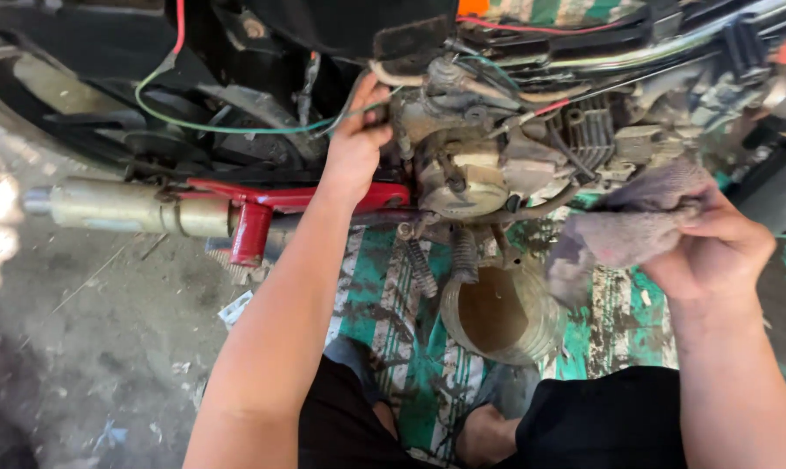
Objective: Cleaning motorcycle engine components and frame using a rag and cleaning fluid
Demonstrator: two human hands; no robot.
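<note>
Head camera, looking down: you are crouched beside a motorcycle whose side is opened up, over a green-and-white striped mat (393, 287) stained with oil.

Your left hand (356, 143) reaches up and in, its fingers closed around a part at the left side of the carburetor (449, 139), among loose wires and a green cable (228, 128). Exactly which part it clasps is hidden by the fingers.

Your right hand (714, 247) is lower and to the right, well apart from the other, its fingers clenched on a grey, dirty rag (623, 227) that hangs bunched toward the engine (584, 130).

Just below the carburetor a clear plastic container (497, 317) holding brownish liquid stands on the mat, near two coil springs. To the left a red frame bar (254, 217) and a dull metal exhaust pipe (124, 207) run across, above the dusty concrete floor (106, 347).

This looks like the cleaning or draining stage on the carburetor: one hand steadies it, the rag waits. The next move likely calls for bringing the rag up to the carburetor body without snagging the wires, and keeping the container directly beneath to catch any drips.
</note>
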